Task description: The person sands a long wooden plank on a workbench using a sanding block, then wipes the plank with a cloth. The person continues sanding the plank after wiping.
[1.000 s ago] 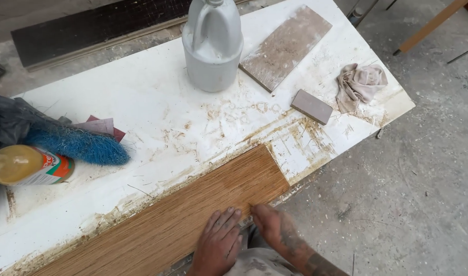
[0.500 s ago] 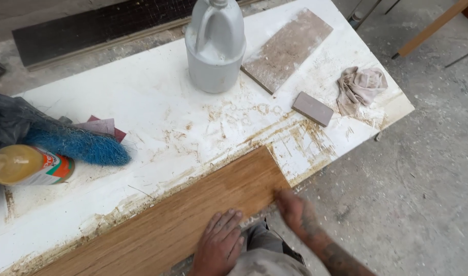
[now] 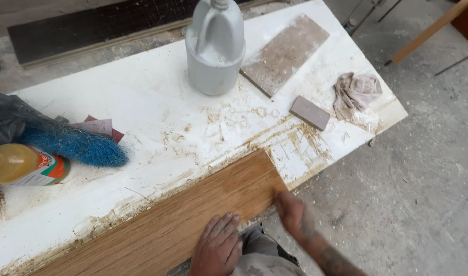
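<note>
The long brown oak-grained wooden plank (image 3: 193, 214) lies slantwise along the near edge of the white, stained tabletop (image 3: 142, 102), its squared right end just short of the near right corner. The left hand (image 3: 217, 250) presses flat on it, fingers spread, holding nothing. The right hand (image 3: 291, 212) sits at the plank's near right corner, blurred; whether its grip closes on anything I cannot tell. Rubbing that edge well seems to call for steady downward pressure from the flat hand and strokes along the grain. The plank's face looks even, warm and slightly glossy, with fine streaks. Farther off stand a white plastic jug (image 3: 216, 48), a dusty brown rectangular board (image 3: 285, 53), a small grey block (image 3: 309, 113), a crumpled beige rag (image 3: 355, 93), a blue fibrous scrubber (image 3: 75, 145) and a yellow bottle (image 3: 24, 164).
</note>
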